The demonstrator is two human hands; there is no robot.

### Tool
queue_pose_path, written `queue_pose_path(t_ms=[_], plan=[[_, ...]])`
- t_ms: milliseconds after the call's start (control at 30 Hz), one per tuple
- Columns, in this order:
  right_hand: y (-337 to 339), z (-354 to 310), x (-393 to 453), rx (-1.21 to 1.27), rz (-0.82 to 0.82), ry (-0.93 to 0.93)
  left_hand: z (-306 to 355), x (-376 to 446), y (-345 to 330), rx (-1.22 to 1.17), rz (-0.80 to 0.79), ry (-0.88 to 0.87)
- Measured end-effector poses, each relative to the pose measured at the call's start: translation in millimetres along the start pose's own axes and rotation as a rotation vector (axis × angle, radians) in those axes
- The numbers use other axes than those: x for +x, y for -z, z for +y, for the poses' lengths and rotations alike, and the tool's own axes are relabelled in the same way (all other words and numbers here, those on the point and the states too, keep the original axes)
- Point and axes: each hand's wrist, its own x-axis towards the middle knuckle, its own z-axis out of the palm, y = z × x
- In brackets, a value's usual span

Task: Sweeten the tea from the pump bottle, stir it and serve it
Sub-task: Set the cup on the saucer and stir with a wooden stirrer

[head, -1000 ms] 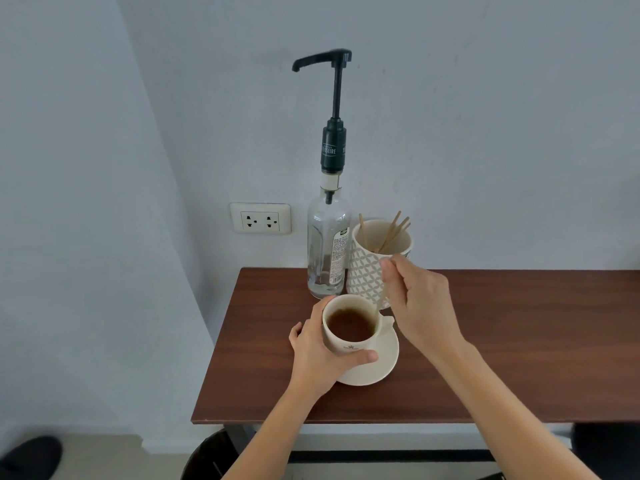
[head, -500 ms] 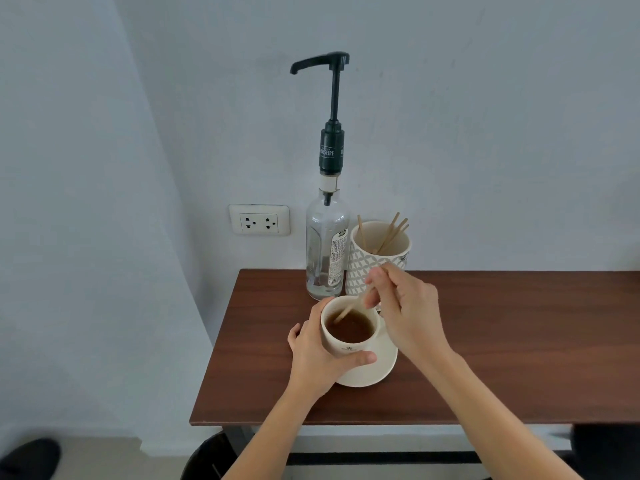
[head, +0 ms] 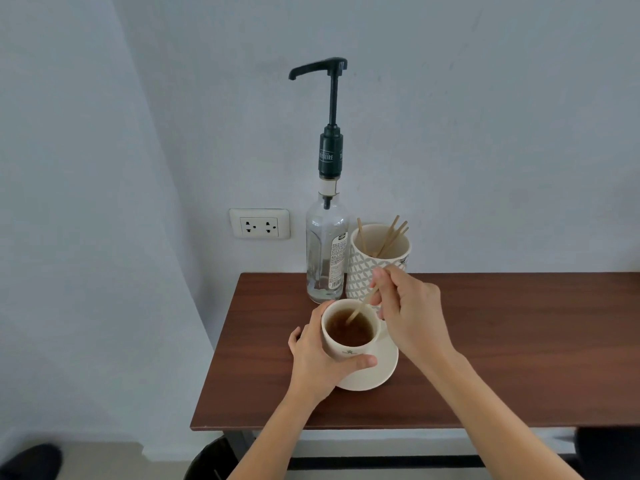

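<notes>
A cream cup of brown tea (head: 349, 330) stands on a cream saucer (head: 379, 370) near the table's front left. My left hand (head: 320, 363) wraps around the cup's left side. My right hand (head: 408, 315) pinches a thin wooden stir stick (head: 360, 306) whose lower end dips into the tea. Behind the cup, against the wall, stands a clear glass pump bottle (head: 325, 251) with a tall black pump, its spout pointing left.
A patterned white cup (head: 379, 259) holding several wooden sticks stands right of the bottle. The brown wooden table (head: 519, 341) stretches to the right. A white wall socket (head: 259, 224) sits left of the bottle. A dark shoe (head: 29, 460) shows on the floor.
My right hand lifted a stick from the patterned cup, brought it down and put its end into the tea. My left hand stayed on the cup.
</notes>
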Motion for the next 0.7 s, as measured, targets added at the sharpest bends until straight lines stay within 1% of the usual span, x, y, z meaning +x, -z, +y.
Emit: queue_pose_path(t_ms=[67, 200, 333, 433, 567, 700], plan=[[0.4, 2.7, 2.6, -0.056, 0.021, 0.0, 0.2, 0.2, -0.4, -0.001, 0.003, 0.005], [-2.1, 1.3, 1.5, -0.001, -0.004, -0.034, 0.8, 0.0, 1.1, -0.001, -0.006, 0.005], [-1.0, 3.8, 2.6, -0.086, 0.034, -0.013, 1.0, 0.0, 0.7, 0.003, 0.0, 0.003], [-2.9, 4.6, 0.5, -0.015, 0.032, -0.021, 1.9, 0.2, 1.4, 0.009, -0.003, 0.001], [-0.9, 2.8, 0.1, -0.03, 0.043, 0.024, 2.0, -0.5, 0.7, 0.004, 0.008, -0.01], [21.5, -3.0, 0.3, 0.065, 0.185, 0.073, 3.0, -0.8, 1.4, -0.012, 0.014, -0.005]])
